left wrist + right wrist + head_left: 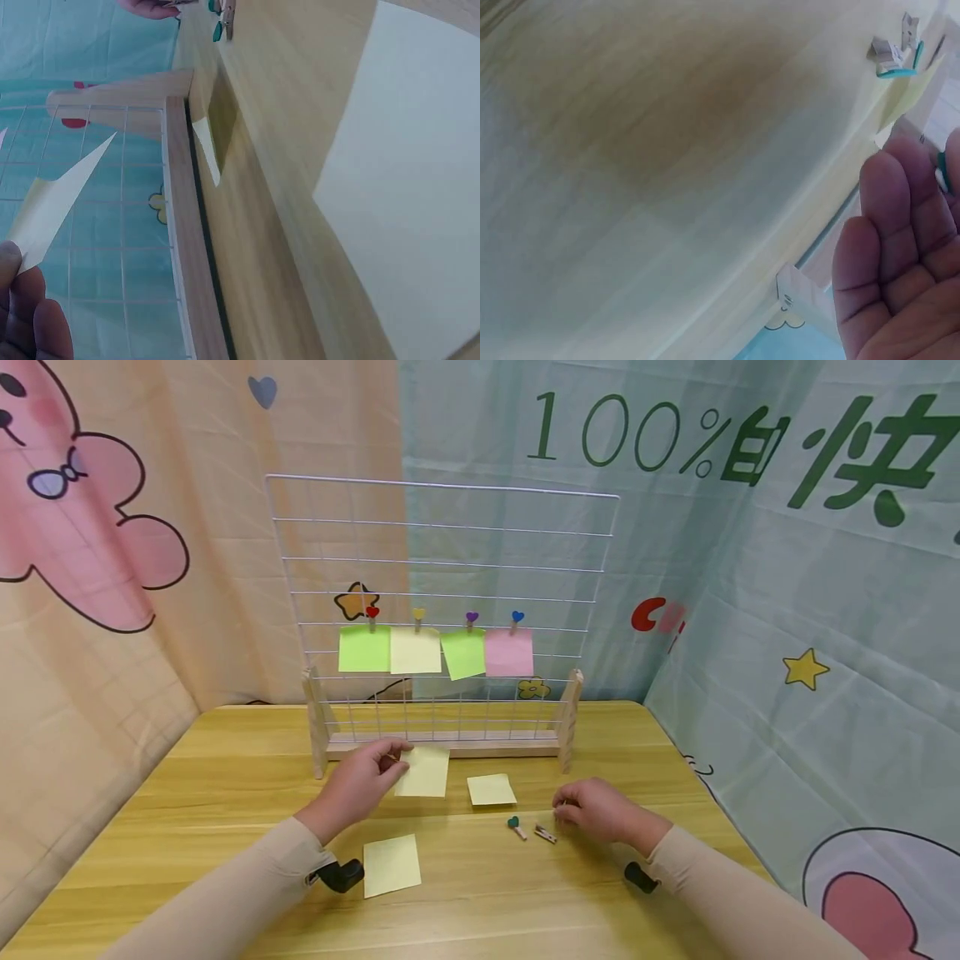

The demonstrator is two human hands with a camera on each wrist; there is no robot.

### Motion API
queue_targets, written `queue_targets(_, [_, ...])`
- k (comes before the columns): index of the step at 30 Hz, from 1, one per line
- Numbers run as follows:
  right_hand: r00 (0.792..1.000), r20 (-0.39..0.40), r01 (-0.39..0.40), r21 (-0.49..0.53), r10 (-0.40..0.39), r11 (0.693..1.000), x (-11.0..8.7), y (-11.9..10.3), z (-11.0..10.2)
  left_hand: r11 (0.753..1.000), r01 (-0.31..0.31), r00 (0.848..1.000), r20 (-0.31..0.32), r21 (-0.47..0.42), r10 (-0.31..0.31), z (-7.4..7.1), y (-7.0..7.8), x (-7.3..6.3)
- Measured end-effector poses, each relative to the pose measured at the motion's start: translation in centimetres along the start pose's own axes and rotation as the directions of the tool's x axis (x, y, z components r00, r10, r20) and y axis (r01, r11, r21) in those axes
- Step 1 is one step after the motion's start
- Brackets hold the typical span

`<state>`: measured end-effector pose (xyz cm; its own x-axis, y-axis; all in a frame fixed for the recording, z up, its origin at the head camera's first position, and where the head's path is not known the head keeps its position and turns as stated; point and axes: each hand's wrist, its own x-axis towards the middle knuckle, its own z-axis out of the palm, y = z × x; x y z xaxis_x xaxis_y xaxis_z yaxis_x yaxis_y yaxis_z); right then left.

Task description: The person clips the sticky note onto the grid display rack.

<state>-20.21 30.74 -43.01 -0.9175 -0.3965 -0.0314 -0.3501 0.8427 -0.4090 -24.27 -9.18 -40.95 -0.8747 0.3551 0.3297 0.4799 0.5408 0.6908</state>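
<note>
My left hand (363, 781) pinches a pale yellow sticky note (423, 772) by its edge, in front of the wire grid rack's base. In the left wrist view this note (56, 206) is slightly bent. My right hand (600, 810) is over the table to the right of two small clothespins, one (517, 827) with a green heart and one (545, 834) lying on its side. The right wrist view shows a small green-and-white piece, apparently another clothespin (942, 174), pinched between the right fingertips, mostly hidden. Two more yellow notes (491, 790) (392, 865) lie on the table.
The wire grid rack (442, 748) stands on wooden feet at the back. Clothespins with coloured hearts hold a green note (364, 650), a cream note (415, 652), a second green note (464, 654) and a pink note (509, 653) on it. Printed curtains (750, 568) surround the wooden table (247, 793).
</note>
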Motion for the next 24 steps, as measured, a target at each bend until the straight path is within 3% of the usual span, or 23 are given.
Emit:
queue_targets(15, [0.991, -0.129, -0.031, 0.033, 0.035, 0.999, -0.6, 0.5, -2.2, 0.998, -0.030, 0.999, 0.035, -0.062, 0.032, 1.8, 3.8, 4.6])
queue_targets(24, [0.975, -0.218, -0.042, 0.051, 0.053, 0.998, -0.8, 0.4, -4.3, 0.993, -0.106, 0.994, 0.009, -0.057, 0.107, 2.9, 6.2, 7.5])
